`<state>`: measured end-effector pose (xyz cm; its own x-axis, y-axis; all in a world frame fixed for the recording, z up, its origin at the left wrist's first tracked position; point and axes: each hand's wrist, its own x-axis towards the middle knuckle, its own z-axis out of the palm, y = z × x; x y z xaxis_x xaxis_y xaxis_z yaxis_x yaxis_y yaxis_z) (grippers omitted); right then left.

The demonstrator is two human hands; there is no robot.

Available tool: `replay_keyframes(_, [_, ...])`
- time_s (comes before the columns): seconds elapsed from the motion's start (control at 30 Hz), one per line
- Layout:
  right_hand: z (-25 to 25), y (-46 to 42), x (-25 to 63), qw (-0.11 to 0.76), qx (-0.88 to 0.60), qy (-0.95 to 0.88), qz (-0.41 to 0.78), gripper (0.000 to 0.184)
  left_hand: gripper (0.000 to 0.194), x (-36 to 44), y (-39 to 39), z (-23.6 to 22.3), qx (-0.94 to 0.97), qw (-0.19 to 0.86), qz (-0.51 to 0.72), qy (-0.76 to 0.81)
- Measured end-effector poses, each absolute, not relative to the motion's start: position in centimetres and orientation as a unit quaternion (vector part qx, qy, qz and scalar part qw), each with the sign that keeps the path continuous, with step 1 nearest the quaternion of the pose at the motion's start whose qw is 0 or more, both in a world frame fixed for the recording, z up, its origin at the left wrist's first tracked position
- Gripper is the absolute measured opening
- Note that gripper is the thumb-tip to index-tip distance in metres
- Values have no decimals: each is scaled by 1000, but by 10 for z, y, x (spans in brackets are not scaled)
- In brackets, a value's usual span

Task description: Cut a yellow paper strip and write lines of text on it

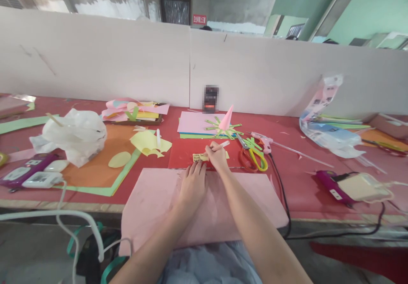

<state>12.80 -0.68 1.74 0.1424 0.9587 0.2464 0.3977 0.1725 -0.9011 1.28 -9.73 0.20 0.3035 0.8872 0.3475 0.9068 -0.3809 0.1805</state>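
Observation:
My right hand (217, 156) grips a white pen (222, 144), its tip on a small yellow paper slip (200, 157) that bears dark writing. The slip lies on a red sheet (188, 148). My left hand (192, 186) rests flat, fingers together, on a large pink sheet (153, 207) just below the slip, fingertips at the slip's lower edge. Behind the red sheet stands a pink paper cone (226, 118) on green paper strips (223, 129).
Scissors with red and yellow handles (253, 156) and a pink glue gun (263, 142) lie right of the red sheet. A white plastic bag (75, 133), yellow scraps (148, 144) and power strips (28, 173) lie left. A white partition (127, 59) runs behind the table.

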Motion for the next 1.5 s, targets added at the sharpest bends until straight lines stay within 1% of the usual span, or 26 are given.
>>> replay_keyframes(0.33, [14,-4,128,490,-572,-602,268,29,37,13,-95,-2,-808,33,-211,-550])
replay_keyframes(0.6, [17,-7,128,486,-584,-594,265,26,37,13,-96,0,-807,31,-201,-554])
replay_keyframes(0.77, [16,-6,128,490,-572,-593,285,26,38,13,-96,-2,-809,29,-202,-552])
replay_keyframes(1.03, [16,-6,128,486,-575,-594,285,26,38,13,-96,0,-808,27,-203,-553])
replay_keyframes(1.27, [19,-6,130,545,-559,-548,300,29,39,12,-96,-2,-809,27,-199,-552])
replay_keyframes(1.5, [23,-12,130,571,-510,-577,284,40,38,11,-96,-1,-807,21,-209,-552])
